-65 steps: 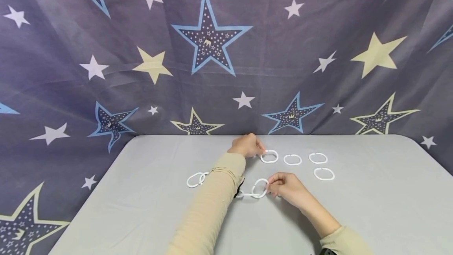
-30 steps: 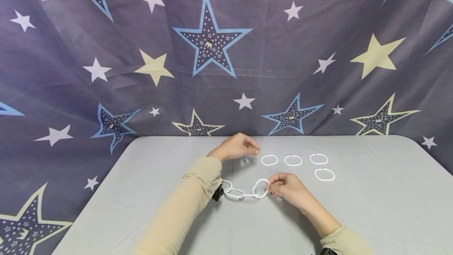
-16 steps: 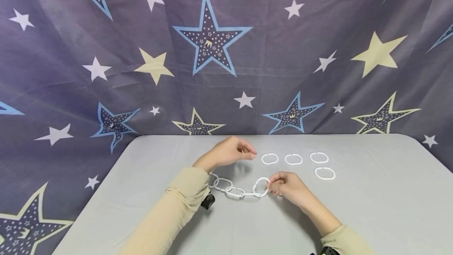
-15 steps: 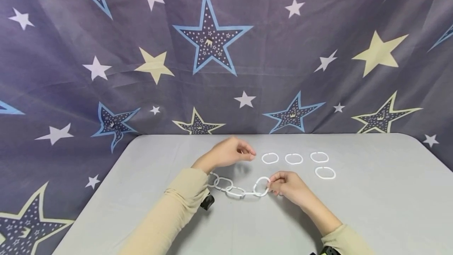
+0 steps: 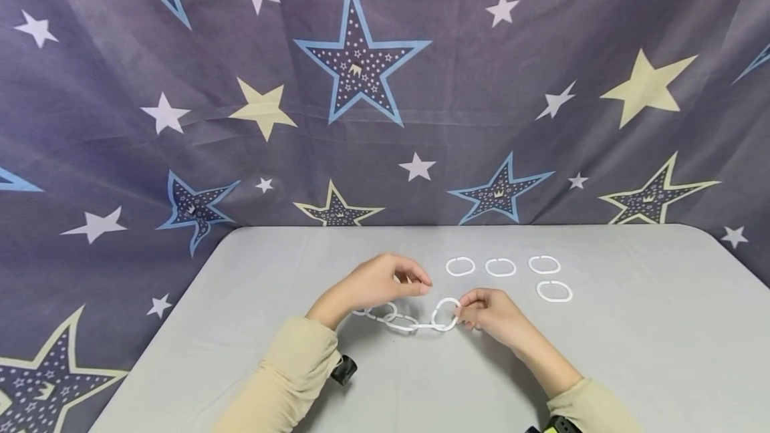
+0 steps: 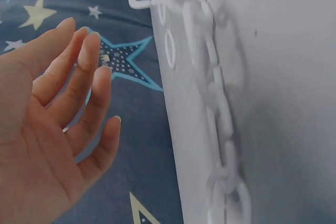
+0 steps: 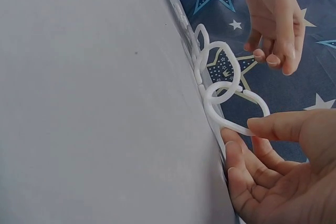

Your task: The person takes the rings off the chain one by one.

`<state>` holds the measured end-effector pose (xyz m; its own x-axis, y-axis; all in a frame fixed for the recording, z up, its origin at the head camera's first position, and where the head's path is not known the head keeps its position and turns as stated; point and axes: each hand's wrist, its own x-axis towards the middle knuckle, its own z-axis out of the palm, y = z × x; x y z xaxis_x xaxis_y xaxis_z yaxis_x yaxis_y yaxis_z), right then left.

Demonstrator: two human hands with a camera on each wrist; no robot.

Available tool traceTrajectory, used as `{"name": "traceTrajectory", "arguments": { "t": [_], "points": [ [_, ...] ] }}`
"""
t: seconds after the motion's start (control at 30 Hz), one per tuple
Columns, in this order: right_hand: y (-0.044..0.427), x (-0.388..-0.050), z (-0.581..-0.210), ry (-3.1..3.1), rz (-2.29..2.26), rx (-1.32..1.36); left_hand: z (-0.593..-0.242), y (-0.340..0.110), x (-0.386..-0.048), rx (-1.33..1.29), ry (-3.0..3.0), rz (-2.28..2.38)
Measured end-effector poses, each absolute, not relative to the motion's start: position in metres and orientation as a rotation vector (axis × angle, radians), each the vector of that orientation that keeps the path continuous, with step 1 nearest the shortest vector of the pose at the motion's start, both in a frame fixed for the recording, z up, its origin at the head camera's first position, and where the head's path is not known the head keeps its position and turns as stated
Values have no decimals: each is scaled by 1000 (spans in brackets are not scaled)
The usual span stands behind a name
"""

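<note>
grey table under white chain | right hand pinches its end link | length runs leftward from that grip | left hand near, not touching, fingers relaxed, empty

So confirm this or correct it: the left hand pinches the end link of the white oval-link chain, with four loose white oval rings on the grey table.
Not the left hand: the right hand pinches the end link of the white chain, as the right wrist view shows. The four loose rings are correct.
</note>
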<state>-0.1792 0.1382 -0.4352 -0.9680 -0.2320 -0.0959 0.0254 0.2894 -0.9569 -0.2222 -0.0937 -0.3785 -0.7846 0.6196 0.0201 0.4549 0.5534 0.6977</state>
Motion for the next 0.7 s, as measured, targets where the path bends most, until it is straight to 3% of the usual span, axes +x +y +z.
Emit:
{"name": "traceTrajectory", "arguments": {
  "t": [0.27,0.7],
  "points": [
    [138,-181,-439,2349,-1738,-181,-387,-95,-211,938,2473,1110],
    [138,-179,-435,2354,-1732,-170,-396,-85,-193,752,2622,967]
  ]
}}
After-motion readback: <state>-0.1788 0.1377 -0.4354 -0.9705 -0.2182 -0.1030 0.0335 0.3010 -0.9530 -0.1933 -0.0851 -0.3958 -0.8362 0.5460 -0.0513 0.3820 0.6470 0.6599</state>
